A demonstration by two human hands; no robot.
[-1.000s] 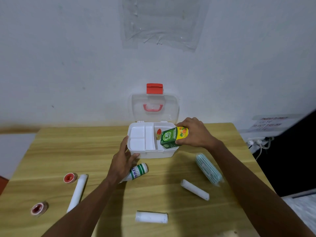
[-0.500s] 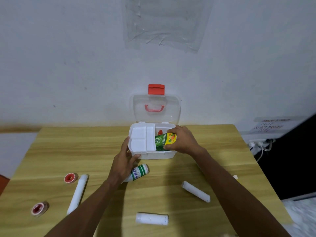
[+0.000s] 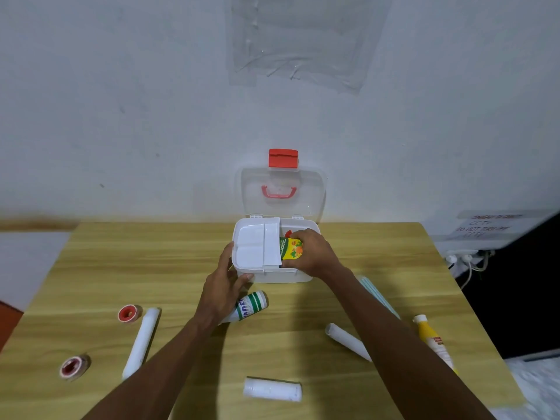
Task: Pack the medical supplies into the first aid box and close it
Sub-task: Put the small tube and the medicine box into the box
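The white first aid box (image 3: 291, 276) stands open at the table's far middle, its clear lid (image 3: 283, 194) with a red latch upright against the wall. A white divided tray (image 3: 257, 247) covers the box's left half. My right hand (image 3: 312, 253) is shut on a green and yellow carton (image 3: 290, 249), which sits low in the box's right side beside something red. My left hand (image 3: 225, 283) presses on the box's front left corner, fingers spread.
On the wooden table (image 3: 121, 268) lie a green-striped white bottle (image 3: 251, 304), two red tape rolls (image 3: 129, 313) (image 3: 72, 366), three white bandage rolls (image 3: 141, 342) (image 3: 348, 342) (image 3: 272, 389), a teal striped pack (image 3: 378, 295) and a yellow tube (image 3: 435, 344). Cables hang at the right (image 3: 468, 262).
My right hand has brought the carton from above the box's right rim down into its right side. My left hand has stayed on the box.
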